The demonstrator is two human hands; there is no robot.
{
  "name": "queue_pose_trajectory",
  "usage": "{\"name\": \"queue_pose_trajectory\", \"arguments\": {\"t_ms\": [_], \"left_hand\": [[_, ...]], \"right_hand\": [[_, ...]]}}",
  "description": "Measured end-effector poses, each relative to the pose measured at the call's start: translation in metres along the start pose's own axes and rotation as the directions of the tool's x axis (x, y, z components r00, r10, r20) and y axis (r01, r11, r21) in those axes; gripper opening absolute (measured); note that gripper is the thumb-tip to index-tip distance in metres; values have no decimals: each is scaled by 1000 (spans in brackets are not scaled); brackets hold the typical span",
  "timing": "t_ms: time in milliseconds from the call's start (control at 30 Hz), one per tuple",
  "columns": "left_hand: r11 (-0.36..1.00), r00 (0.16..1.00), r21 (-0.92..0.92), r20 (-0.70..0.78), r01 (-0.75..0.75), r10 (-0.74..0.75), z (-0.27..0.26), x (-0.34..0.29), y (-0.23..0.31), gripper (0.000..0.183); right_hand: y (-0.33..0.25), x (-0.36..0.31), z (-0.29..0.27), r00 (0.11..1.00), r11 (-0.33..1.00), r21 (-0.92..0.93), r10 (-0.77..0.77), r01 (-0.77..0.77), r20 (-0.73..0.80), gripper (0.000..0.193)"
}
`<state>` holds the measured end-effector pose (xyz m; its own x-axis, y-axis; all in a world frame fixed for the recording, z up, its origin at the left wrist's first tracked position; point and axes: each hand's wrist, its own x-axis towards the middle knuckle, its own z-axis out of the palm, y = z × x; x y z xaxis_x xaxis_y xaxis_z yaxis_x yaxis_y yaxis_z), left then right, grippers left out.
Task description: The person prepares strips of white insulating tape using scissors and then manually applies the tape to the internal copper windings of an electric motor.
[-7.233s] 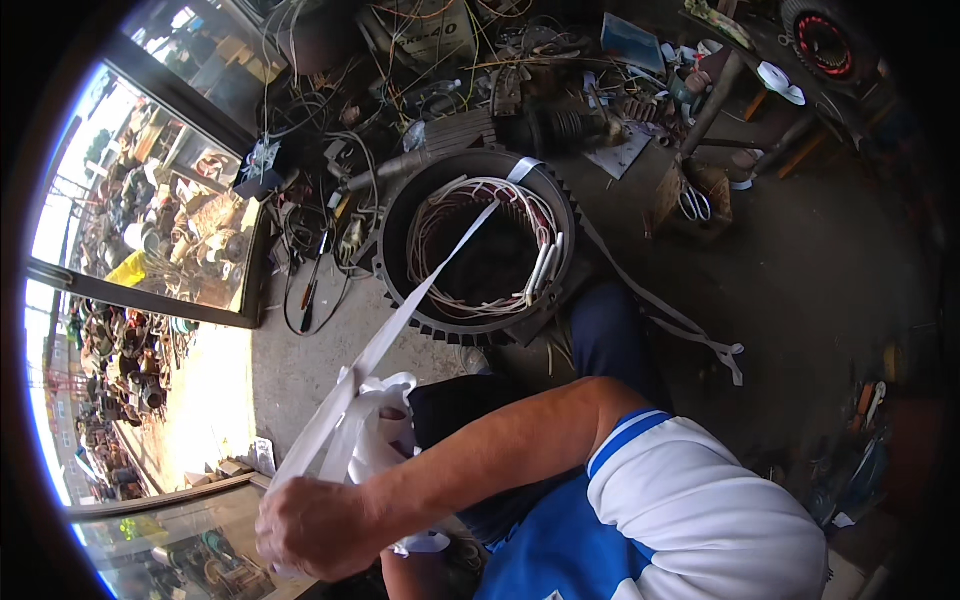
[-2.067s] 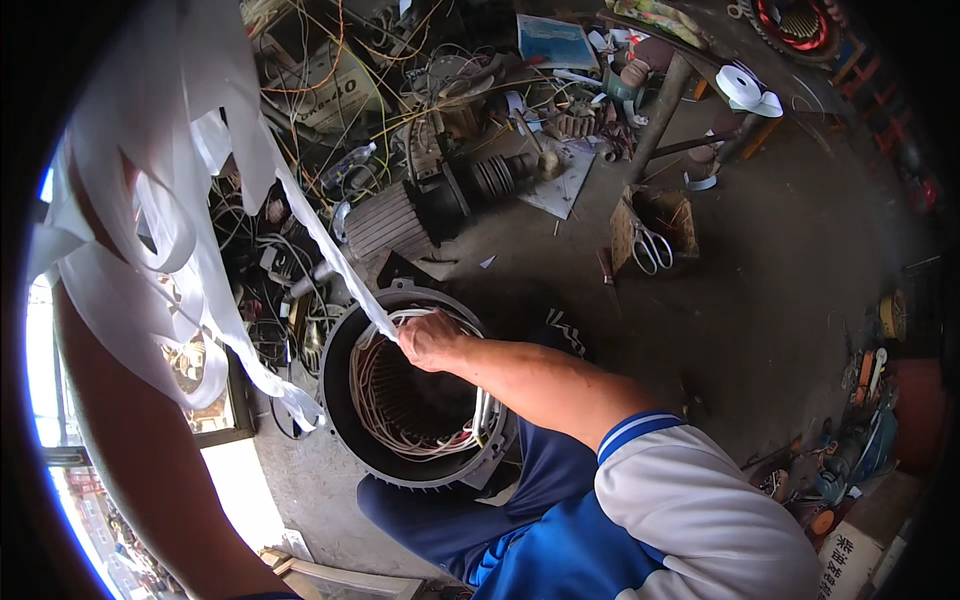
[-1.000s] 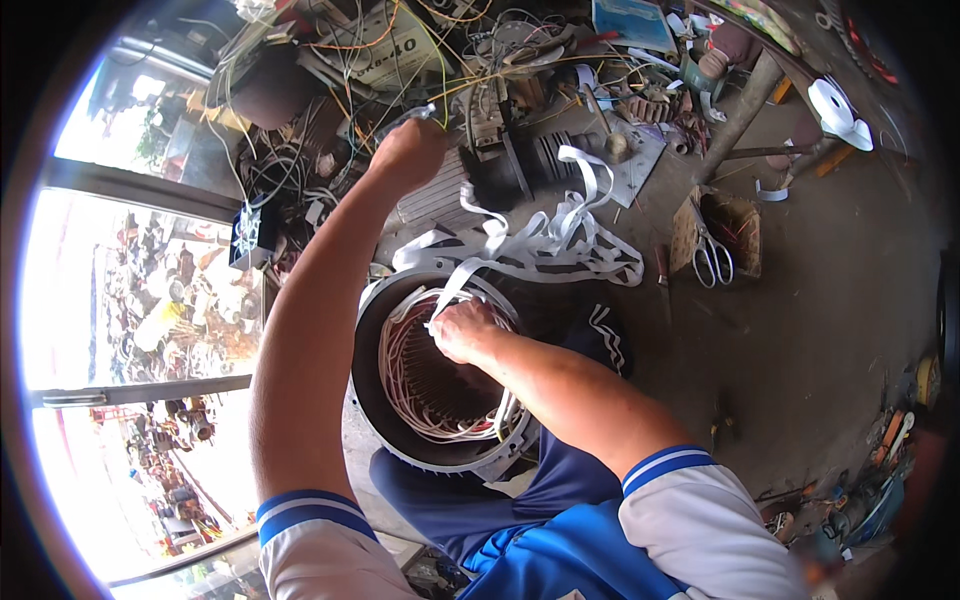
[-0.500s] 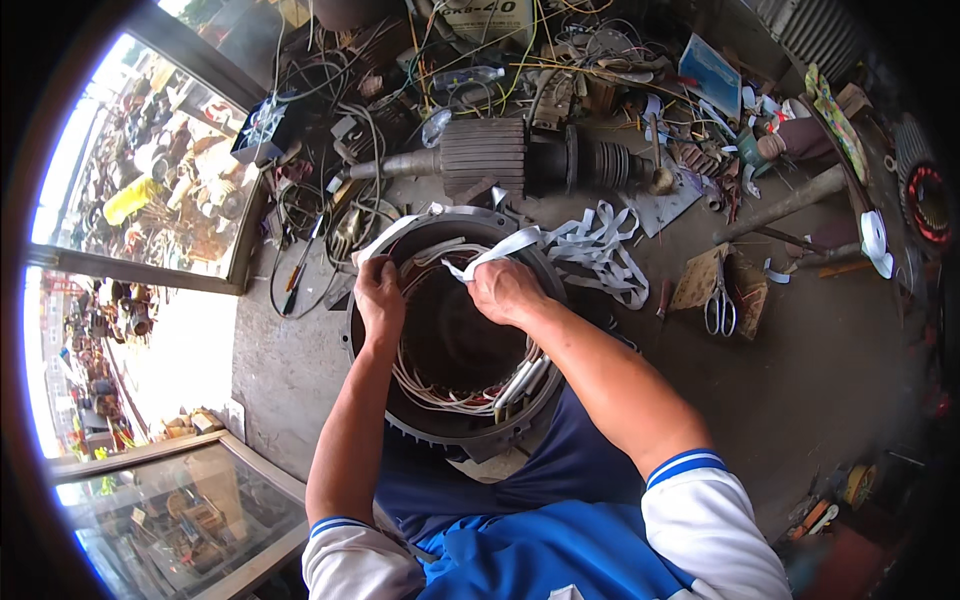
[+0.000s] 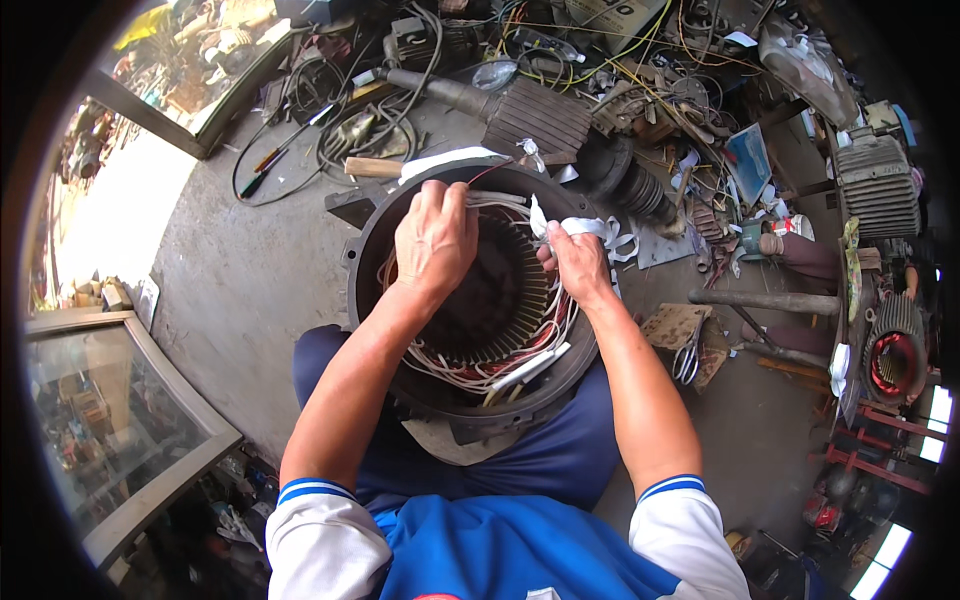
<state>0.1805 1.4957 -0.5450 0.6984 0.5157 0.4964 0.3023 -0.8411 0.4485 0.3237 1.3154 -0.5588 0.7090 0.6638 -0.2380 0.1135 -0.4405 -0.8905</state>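
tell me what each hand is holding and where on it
The right hand pinches the white tape near its end at the stator rim. The left hand presses on the windings at the far rim; a closed grip cannot be told.

My left hand (image 5: 435, 240) has moved onto the stator's (image 5: 470, 300) far rim; the white tape (image 5: 590, 232) now bunches at my right hand (image 5: 578, 262).

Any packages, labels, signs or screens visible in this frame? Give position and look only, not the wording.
Blue booklet or flat packet: among the clutter right of the stator housing, rectangular, blue with a pale patch.
Printed board or carton: top edge, pale with dark print, partly cut off.
No screens visible.
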Motion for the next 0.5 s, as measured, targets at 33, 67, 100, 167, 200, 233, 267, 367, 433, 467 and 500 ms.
{"name": "queue_pose_trajectory", "arguments": {"t_ms": [33,67,100,167,200,233,267,367,433,467,500], "left_hand": [[996,993,-91,116,-15,26,-5,-2,9,34],[978,979,-142,113,-153,170,-4,0,16,39],[940,946,-186,98,-287,309,-4,2,21,44],[910,891,-179,203,-374,406,9,1,26,54],[904,893,-184,170,-386,416,14,5,24,35],[932,890,-201,292,-300,350,16,6,21,27],[955,867,-208,412,-212,282,18,7,17,19],[931,849,-358,513,74,130,31,-5,12,21],[866,682,-364,730,341,38,31,-6,15,25],[821,623,-388,781,419,51,39,-11,11,25],[842,636,-375,770,388,50,44,-15,9,25]], "right_hand": [[2,0,0,1000,1000,-5,20,-20,1,47],[4,0,-1,1000,1000,-29,8,-7,20,46],[3,2,-1,999,999,-51,-11,14,43,45],[8,3,2,985,977,-124,-167,171,42,44],[7,2,3,968,956,-157,-245,249,45,44],[6,2,1,979,967,-154,-196,202,52,44],[5,3,-2,988,977,-151,-146,153,59,43],[1,0,-1,1000,997,78,-26,25,10,35],[1,2,-7,997,998,-29,-60,61,42,26],[2,0,-6,999,998,-47,-44,45,33,23],[-5,-4,-3,999,997,-67,-31,32,27,20]]}}
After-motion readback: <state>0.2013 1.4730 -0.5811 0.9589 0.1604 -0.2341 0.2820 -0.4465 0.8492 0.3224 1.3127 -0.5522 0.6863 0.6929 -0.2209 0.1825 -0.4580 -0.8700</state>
